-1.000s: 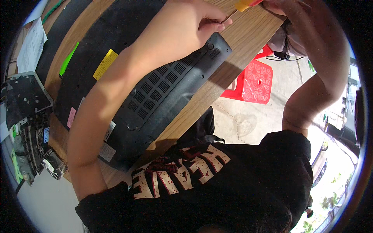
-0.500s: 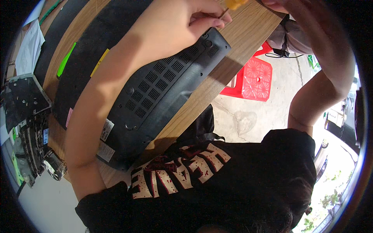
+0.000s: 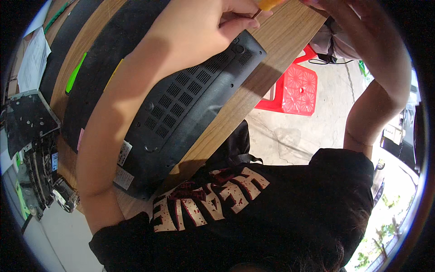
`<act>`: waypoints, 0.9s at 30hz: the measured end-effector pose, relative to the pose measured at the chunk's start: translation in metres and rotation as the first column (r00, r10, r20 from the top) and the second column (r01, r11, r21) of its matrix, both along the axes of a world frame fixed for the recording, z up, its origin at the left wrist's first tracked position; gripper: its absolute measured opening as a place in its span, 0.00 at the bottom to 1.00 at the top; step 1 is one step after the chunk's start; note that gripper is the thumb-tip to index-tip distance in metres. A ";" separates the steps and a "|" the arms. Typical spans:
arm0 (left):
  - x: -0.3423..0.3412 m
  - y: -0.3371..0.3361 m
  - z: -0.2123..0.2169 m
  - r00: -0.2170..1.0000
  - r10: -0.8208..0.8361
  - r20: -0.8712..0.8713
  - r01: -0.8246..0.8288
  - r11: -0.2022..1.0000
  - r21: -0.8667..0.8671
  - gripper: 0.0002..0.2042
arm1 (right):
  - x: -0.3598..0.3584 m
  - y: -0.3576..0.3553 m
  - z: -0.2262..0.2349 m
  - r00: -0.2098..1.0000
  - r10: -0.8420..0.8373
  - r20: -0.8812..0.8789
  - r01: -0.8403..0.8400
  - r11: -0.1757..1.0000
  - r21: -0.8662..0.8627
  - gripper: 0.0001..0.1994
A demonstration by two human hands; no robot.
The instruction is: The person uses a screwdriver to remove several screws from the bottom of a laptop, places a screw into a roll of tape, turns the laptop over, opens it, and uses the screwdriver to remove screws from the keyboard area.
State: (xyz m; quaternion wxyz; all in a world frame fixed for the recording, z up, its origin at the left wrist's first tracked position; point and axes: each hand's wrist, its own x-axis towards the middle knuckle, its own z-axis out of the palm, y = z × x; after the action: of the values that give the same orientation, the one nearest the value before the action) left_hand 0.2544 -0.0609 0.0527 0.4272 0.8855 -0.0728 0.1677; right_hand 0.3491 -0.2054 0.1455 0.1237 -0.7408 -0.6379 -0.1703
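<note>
screwdriver [image 3: 267,4] pinched between left hand [image 3: 213,22] fingers, above laptop [image 3: 181,104].

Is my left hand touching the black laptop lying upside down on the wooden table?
Cannot tell. In the head view the left hand overlaps the laptop near its corner, but no contact or gap shows plainly.

Just one view here, a fisheye on the person's head that's looking steeply down past their own chest. It's sitting really close to the counter [image 3: 272,68], which is running diagonally across the top, and it's catching the concrete floor [image 3: 294,136] below. Edges are bending hard toward the rim.
</note>
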 end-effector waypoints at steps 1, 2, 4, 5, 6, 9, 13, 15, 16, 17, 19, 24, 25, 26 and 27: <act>-0.002 0.000 0.003 1.000 -0.003 -0.014 0.004 0.997 0.082 0.04 | 0.000 0.002 -0.002 1.000 0.002 0.009 -0.002 1.000 -0.009 0.26; -0.002 -0.002 0.002 1.000 -0.007 0.007 0.007 0.999 0.039 0.04 | -0.002 0.003 -0.003 1.000 0.009 0.021 -0.009 1.000 -0.024 0.25; -0.001 -0.004 0.001 1.000 -0.010 0.028 0.010 1.000 -0.003 0.05 | -0.005 0.007 -0.007 0.998 0.012 0.057 -0.009 0.998 -0.055 0.24; -0.001 -0.005 0.002 0.999 0.018 -0.027 -0.023 0.980 -0.199 0.05 | -0.006 0.010 -0.010 0.997 0.011 0.075 -0.006 0.998 -0.065 0.24; -0.001 -0.005 0.002 0.998 0.027 -0.059 -0.043 0.956 -0.292 0.05 | -0.006 0.012 -0.012 0.996 0.008 0.090 -0.002 0.997 -0.072 0.23; 0.003 -0.005 -0.008 0.992 0.108 0.062 -0.089 0.960 -0.265 0.05 | -0.002 0.011 -0.011 0.996 0.006 0.094 -0.001 0.999 -0.052 0.22; 0.010 0.001 -0.022 0.988 0.056 0.144 -0.006 0.946 -0.325 0.04 | 0.003 0.006 -0.002 1.000 0.017 0.002 -0.017 0.999 0.039 0.20; 0.009 0.000 -0.021 0.989 0.069 0.128 -0.039 0.975 -0.219 0.03 | 0.005 0.002 -0.001 1.000 0.019 -0.017 -0.017 0.997 0.081 0.19; 0.009 0.000 -0.020 0.990 0.073 0.124 -0.049 0.982 -0.184 0.03 | 0.004 0.001 -0.003 1.000 0.015 -0.005 -0.015 0.995 0.095 0.19; 0.011 -0.001 -0.020 0.985 0.067 0.156 -0.038 0.982 -0.184 0.03 | 0.001 0.001 -0.004 1.000 0.009 0.012 -0.010 0.995 0.101 0.18; 0.010 -0.004 -0.019 0.982 0.059 0.181 -0.025 0.982 -0.186 0.04 | -0.006 0.003 -0.015 0.994 -0.022 0.109 0.009 0.992 0.123 0.17; 0.004 -0.003 -0.019 0.985 0.093 0.147 -0.083 0.994 -0.072 0.05 | -0.011 0.003 -0.012 0.989 -0.131 0.070 0.133 0.991 -0.024 0.13; 0.003 -0.003 -0.020 0.976 0.081 0.203 -0.082 0.997 -0.004 0.05 | -0.004 0.000 -0.006 0.979 -0.152 -0.135 0.148 0.988 -0.037 0.12; 0.002 -0.008 -0.014 0.980 0.094 0.177 -0.069 0.988 -0.140 0.05 | 0.002 0.001 -0.014 0.993 -0.116 -0.028 0.116 0.993 0.012 0.12; 0.000 -0.007 -0.011 0.979 0.080 0.189 -0.045 0.982 -0.185 0.06 | 0.002 0.001 -0.020 0.995 -0.076 -0.070 0.080 0.995 0.063 0.11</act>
State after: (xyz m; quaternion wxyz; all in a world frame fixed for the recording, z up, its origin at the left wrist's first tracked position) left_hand 0.2547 -0.0680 0.0417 0.4906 0.8244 -0.0712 0.2733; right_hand 0.3512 -0.2046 0.1255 0.1626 -0.7659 -0.5982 -0.1709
